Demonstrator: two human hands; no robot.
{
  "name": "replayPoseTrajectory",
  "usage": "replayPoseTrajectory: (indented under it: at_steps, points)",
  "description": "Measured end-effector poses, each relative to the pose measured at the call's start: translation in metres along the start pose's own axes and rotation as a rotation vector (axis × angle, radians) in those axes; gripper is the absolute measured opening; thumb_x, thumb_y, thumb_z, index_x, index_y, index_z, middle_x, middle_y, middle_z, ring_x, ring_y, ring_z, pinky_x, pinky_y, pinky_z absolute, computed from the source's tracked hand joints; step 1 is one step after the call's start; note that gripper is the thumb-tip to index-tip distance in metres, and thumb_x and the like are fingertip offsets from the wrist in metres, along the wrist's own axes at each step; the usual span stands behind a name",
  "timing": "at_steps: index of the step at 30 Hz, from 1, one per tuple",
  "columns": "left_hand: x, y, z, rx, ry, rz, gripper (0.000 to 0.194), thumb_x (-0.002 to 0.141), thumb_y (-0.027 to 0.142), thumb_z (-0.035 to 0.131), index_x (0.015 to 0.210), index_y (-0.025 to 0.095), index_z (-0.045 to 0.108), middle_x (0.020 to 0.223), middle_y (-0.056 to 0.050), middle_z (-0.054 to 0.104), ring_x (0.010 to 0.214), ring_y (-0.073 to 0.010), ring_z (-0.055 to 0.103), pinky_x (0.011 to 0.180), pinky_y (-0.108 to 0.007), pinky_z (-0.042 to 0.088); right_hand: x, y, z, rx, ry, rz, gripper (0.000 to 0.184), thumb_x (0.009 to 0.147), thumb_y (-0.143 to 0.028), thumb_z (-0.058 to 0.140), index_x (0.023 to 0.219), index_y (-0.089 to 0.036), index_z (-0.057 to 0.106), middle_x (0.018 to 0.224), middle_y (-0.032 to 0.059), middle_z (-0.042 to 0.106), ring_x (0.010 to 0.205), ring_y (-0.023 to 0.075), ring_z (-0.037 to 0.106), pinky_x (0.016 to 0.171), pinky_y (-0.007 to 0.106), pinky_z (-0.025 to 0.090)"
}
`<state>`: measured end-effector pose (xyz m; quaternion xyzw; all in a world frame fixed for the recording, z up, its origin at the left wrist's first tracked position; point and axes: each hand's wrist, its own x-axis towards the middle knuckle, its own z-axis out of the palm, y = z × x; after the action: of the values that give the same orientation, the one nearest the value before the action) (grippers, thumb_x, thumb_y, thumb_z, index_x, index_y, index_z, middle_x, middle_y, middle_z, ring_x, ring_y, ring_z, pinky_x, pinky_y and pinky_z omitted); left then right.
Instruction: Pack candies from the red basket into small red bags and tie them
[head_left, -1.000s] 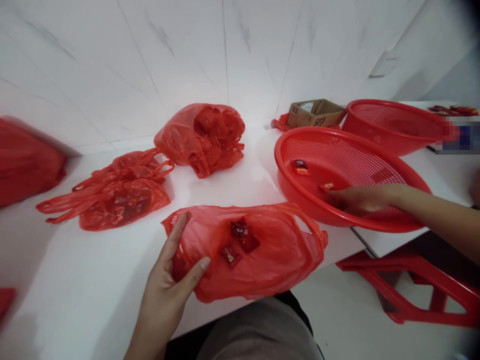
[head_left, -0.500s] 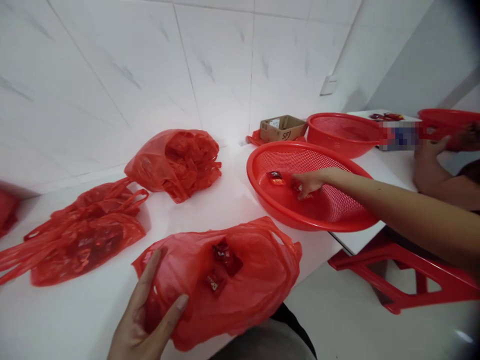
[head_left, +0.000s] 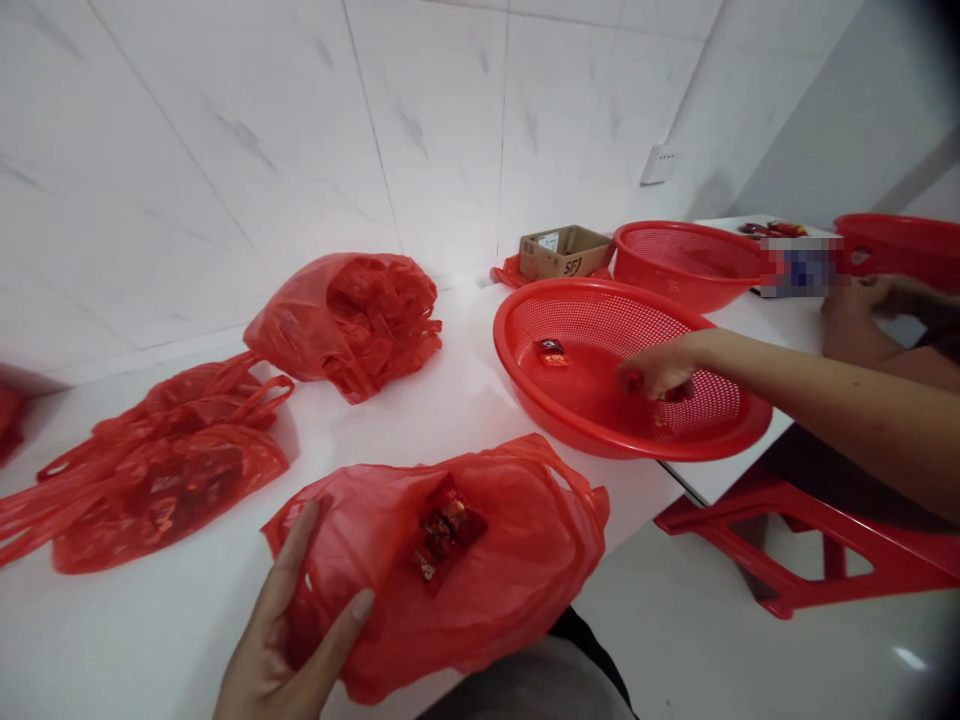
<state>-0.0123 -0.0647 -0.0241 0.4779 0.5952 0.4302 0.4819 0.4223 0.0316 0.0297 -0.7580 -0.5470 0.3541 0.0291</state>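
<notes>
The left hand (head_left: pixel 277 640) is open, fingers spread on a red plastic bag (head_left: pixel 525 560) that lies long ways, side to side – small wrapped candies (head_left: pixel 448 530) sit in it, just past the thumb. The right hand is out of view.

Marbled tile walls (head_left: pixel 225 130); white tabletop (head_left: pixel 465 340); red plastic stool (head_left: pixel 900 555); pale floor (head_left: pixel 712 640)

Left hand (head_left: pixel 289 640) spread on a thin red plastic bag (head_left: pixel 525 550), small red-wrapped packets (head_left: pixel 448 530) inside, another person's hand (head_left: pixel 656 367) in a round red plastic basket (head_left: pixel 504 345)
</notes>
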Motion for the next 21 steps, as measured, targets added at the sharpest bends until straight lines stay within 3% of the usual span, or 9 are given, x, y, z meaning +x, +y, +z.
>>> replayPoseTrajectory:
  at_steps: [3, 7, 10, 12, 15, 17, 19, 21]
  points:
    - [0.001, -0.001, 0.003, 0.014, -0.004, 0.023, 0.073, 0.075, 0.044, 0.072, 0.141, 0.044, 0.041, 0.154, 0.011, 0.034, 0.145, -0.0278, 0.020, 0.118, -0.045, 0.017, -0.009, 0.006, 0.014, -0.109, -0.177, 0.096, 0.015, 0.059, 0.000, 0.067, 0.070, -0.009, 0.065, 0.049, -0.0032, 0.054, 0.038, 0.0068, 0.044, 0.042, 0.023, 0.028]
    - [-0.001, -0.001, 0.005, 0.005, -0.004, 0.053, 0.074, 0.075, 0.042, 0.073, 0.142, 0.041, 0.041, 0.154, 0.007, 0.035, 0.144, -0.0280, 0.024, 0.117, -0.043, 0.024, -0.005, 0.012, 0.029, -0.169, -0.177, 0.060, 0.025, 0.056, 0.005, 0.062, 0.072, -0.013, 0.062, 0.055, -0.0031, 0.056, 0.039, 0.0082, 0.047, 0.043, 0.025, 0.028]
    - [-0.004, 0.000, 0.006, -0.035, 0.012, 0.061, 0.073, 0.075, 0.040, 0.073, 0.141, 0.040, 0.042, 0.153, 0.006, 0.037, 0.143, -0.0277, 0.028, 0.116, -0.042, 0.027, -0.003, 0.006, 0.019, -0.196, -0.141, 0.002, 0.018, 0.064, 0.001, 0.057, 0.069, -0.016, 0.054, 0.051, -0.0058, 0.049, 0.039, 0.0064, 0.042, 0.045, 0.027, 0.026]
    - [-0.005, -0.001, 0.007, -0.061, 0.012, 0.066, 0.072, 0.076, 0.038, 0.073, 0.141, 0.039, 0.043, 0.152, 0.005, 0.038, 0.143, -0.0271, 0.028, 0.116, -0.042, 0.026, -0.012, -0.011, 0.006, -0.201, -0.092, -0.086, 0.014, 0.074, -0.007, 0.056, 0.070, -0.018, 0.048, 0.052, -0.0074, 0.045, 0.043, 0.0047, 0.041, 0.048, 0.026, 0.028]
    - [-0.006, 0.000, 0.011, -0.073, 0.010, 0.083, 0.072, 0.076, 0.036, 0.073, 0.141, 0.038, 0.043, 0.153, 0.004, 0.038, 0.144, -0.0261, 0.026, 0.116, -0.041, 0.026, -0.044, -0.054, 0.002, -0.121, 0.024, -0.400, 0.017, 0.082, -0.030, 0.059, 0.078, -0.018, 0.048, 0.068, -0.0051, 0.051, 0.058, 0.0045, 0.047, 0.057, 0.023, 0.035]
    - [-0.006, 0.001, 0.014, -0.066, 0.014, 0.099, 0.072, 0.076, 0.036, 0.073, 0.141, 0.037, 0.043, 0.153, 0.004, 0.037, 0.144, -0.0259, 0.026, 0.116, -0.040, 0.026, -0.068, -0.087, 0.022, -0.014, 0.008, -0.601, 0.022, 0.082, -0.038, 0.061, 0.089, -0.019, 0.050, 0.083, -0.0020, 0.057, 0.067, 0.0064, 0.050, 0.060, 0.021, 0.038]
    - [-0.006, 0.004, 0.016, -0.058, 0.013, 0.108, 0.072, 0.076, 0.036, 0.073, 0.141, 0.037, 0.043, 0.153, 0.004, 0.038, 0.143, -0.0262, 0.027, 0.116, -0.040, 0.028, -0.083, -0.114, 0.059, 0.067, -0.085, -0.700, 0.025, 0.084, -0.041, 0.060, 0.099, -0.023, 0.052, 0.091, 0.0000, 0.061, 0.073, 0.0103, 0.055, 0.060, 0.022, 0.041]
    - [-0.007, 0.006, 0.016, -0.060, 0.009, 0.103, 0.072, 0.076, 0.036, 0.073, 0.141, 0.038, 0.043, 0.153, 0.003, 0.038, 0.142, -0.0268, 0.029, 0.115, -0.040, 0.031, -0.087, -0.132, 0.099, -0.003, -0.184, -0.790, 0.025, 0.085, -0.038, 0.060, 0.103, -0.022, 0.053, 0.095, 0.0028, 0.063, 0.077, 0.0133, 0.058, 0.064, 0.024, 0.045]
